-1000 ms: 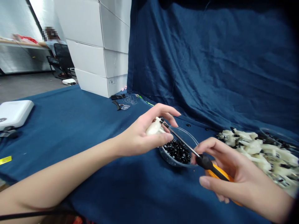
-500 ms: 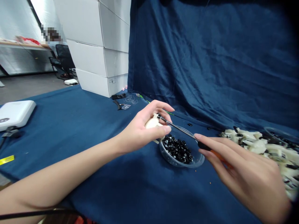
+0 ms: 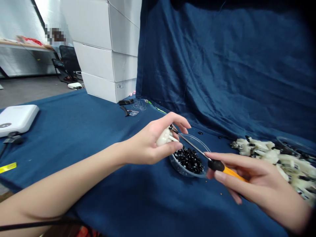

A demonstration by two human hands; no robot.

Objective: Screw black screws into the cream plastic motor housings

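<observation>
My left hand (image 3: 153, 141) is closed around a small white plastic part (image 3: 165, 137), held just left of a clear round dish (image 3: 199, 143) full of small black pieces (image 3: 189, 159). My right hand (image 3: 256, 186) grips the orange and black handle of a screwdriver (image 3: 218, 165). Its thin metal shaft runs up and left over the dish, and the tip touches the top of the white part. A pile of several white plastic parts (image 3: 278, 158) lies on the blue cloth to the right.
A blue cloth (image 3: 86, 131) covers the table and hangs behind it. Stacked white boxes (image 3: 108, 49) stand at the back left. A white flat device (image 3: 17, 118) lies at the left edge. A second clear dish (image 3: 296, 146) sits far right. A person sits far off at the back left.
My right hand has turned on the screwdriver handle, fingers stretching out and then closing again. Both hands shifted slightly, with the tip staying on the white part.
</observation>
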